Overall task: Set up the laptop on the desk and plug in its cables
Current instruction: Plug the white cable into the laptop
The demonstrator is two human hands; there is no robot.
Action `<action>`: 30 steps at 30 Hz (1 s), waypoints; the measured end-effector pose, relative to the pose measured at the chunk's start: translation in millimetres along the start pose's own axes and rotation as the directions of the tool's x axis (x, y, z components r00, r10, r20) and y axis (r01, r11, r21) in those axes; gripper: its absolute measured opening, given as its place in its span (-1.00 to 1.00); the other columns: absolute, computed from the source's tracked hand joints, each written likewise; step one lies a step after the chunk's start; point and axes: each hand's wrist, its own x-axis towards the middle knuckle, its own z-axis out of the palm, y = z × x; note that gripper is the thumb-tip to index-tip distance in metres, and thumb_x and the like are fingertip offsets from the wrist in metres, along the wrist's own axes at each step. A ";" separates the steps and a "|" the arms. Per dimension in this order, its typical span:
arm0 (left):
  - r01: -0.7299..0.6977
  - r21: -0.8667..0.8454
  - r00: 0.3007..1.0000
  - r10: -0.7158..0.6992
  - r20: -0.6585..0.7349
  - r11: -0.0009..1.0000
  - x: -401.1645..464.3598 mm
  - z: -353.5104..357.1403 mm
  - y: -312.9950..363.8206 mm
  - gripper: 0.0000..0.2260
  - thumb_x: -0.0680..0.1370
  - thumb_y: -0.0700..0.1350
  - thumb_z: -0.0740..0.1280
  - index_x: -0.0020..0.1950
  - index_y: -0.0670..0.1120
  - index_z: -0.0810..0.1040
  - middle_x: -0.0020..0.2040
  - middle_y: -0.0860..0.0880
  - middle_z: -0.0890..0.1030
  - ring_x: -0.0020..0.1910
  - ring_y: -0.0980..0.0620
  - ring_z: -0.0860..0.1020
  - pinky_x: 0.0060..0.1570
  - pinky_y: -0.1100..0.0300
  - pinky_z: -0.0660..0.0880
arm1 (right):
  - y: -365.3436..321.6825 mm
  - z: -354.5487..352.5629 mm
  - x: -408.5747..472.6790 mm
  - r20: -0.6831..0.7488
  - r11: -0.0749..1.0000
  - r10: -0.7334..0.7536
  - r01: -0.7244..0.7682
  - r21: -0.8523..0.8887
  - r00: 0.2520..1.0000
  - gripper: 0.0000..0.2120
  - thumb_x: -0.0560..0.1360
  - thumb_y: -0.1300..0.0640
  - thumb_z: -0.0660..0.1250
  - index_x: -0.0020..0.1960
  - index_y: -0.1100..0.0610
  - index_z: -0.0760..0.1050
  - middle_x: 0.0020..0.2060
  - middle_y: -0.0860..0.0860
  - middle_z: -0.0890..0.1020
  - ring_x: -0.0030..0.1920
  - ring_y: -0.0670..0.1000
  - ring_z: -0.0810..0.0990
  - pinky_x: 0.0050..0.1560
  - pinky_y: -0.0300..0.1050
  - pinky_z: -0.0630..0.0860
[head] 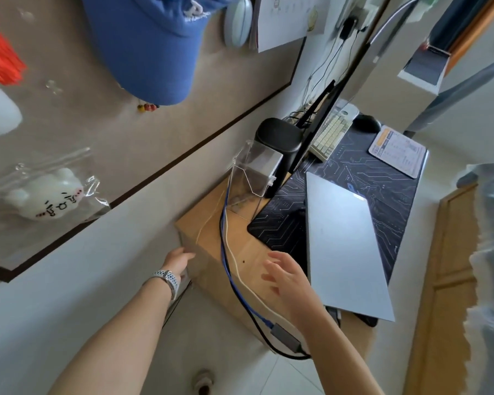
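On the bench (211,269), the closed laptop (345,246) lay flat, partly on the dark mat (354,178). Blue cable (226,260) and white cable (234,260) ran beside it. Left hand (178,260) and right hand (288,277) hovered, fingers spread, gripping nothing.

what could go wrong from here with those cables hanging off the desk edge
1. The blue cable and white cable drape over the desk edge under the right hand; a snag could drag the adapter off.
2. The closed laptop overhangs the desk's near edge; a bump might tip it off.
3. The left hand reaches past the corner, partly hidden, so it may catch a cable blind.
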 end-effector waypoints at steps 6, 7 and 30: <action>-0.020 -0.033 0.998 0.022 0.067 0.999 -14.6 0.8 1.2 -0.59 0.58 -0.20 0.32 0.41 -0.12 0.35 0.27 -0.06 0.42 0.12 -0.04 0.40 0.12 0.06 0.40 | -5.3 6.3 0.2 0.024 0.997 0.022 -0.023 0.069 0.999 -0.71 0.60 0.07 0.23 0.32 0.05 0.43 0.07 -0.01 0.60 0.02 -0.06 0.62 -0.08 -0.26 0.51; -0.025 -0.017 0.997 0.027 0.078 1.000 -14.9 1.9 1.4 -0.58 0.58 -0.21 0.30 0.44 -0.09 0.35 0.31 -0.05 0.40 0.20 -0.06 0.40 0.18 0.04 0.39 | -4.9 7.8 0.3 0.029 0.996 0.032 -0.035 0.082 0.999 -0.71 0.60 0.08 0.24 0.31 0.05 0.43 0.06 -0.01 0.61 0.01 -0.05 0.62 -0.10 -0.27 0.50; 0.217 -0.567 0.866 0.112 0.488 0.795 -108.7 1.1 67.1 -0.85 0.59 -0.33 0.15 0.00 -0.23 0.51 -0.19 -0.17 0.57 -0.13 -0.09 0.55 -0.02 -0.03 0.43 | 11.0 62.8 5.3 0.190 0.978 -0.023 0.061 -0.198 0.982 -0.62 0.32 -0.02 0.28 0.12 0.01 0.58 -0.08 -0.13 0.61 -0.05 -0.08 0.56 -0.01 -0.16 0.47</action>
